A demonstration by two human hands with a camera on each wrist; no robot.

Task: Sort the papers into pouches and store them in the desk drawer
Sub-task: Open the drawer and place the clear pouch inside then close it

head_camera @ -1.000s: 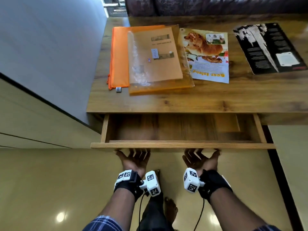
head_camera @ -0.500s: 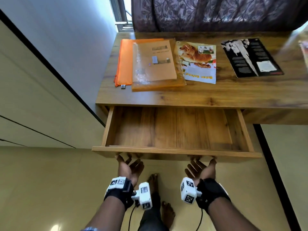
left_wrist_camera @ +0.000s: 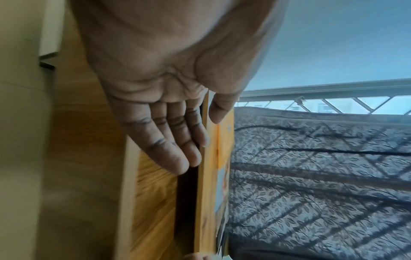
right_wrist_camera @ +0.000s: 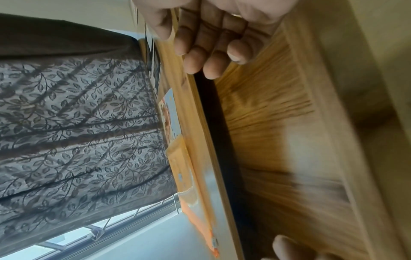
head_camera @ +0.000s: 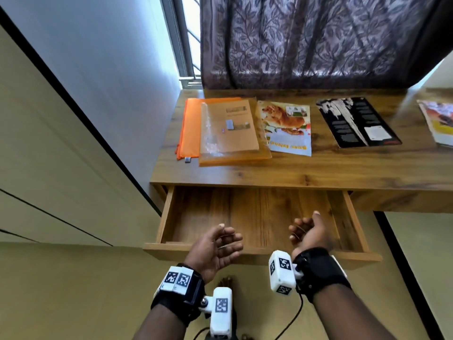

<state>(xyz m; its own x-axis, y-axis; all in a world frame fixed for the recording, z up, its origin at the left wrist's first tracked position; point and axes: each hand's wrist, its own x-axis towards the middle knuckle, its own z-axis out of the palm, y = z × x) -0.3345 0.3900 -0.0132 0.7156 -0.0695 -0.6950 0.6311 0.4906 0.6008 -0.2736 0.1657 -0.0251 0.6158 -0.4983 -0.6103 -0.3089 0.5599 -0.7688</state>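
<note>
Drawer [head_camera: 257, 212]: pulled out under the bench [head_camera: 294, 168], ready for pouches.
Your hands: left hand [head_camera: 215, 246] and right hand [head_camera: 308, 231] hover over the drawer, fingers loose, holding nothing.
Pouches [head_camera: 220, 131] and papers [head_camera: 286, 126]: on the bench behind the drawer.

Probably a home room: a wooden desk [head_camera: 294, 170] under a window [head_camera: 188, 38] with a leaf-patterned curtain [head_camera: 318, 40], glossy tiled floor [head_camera: 73, 290].
</note>
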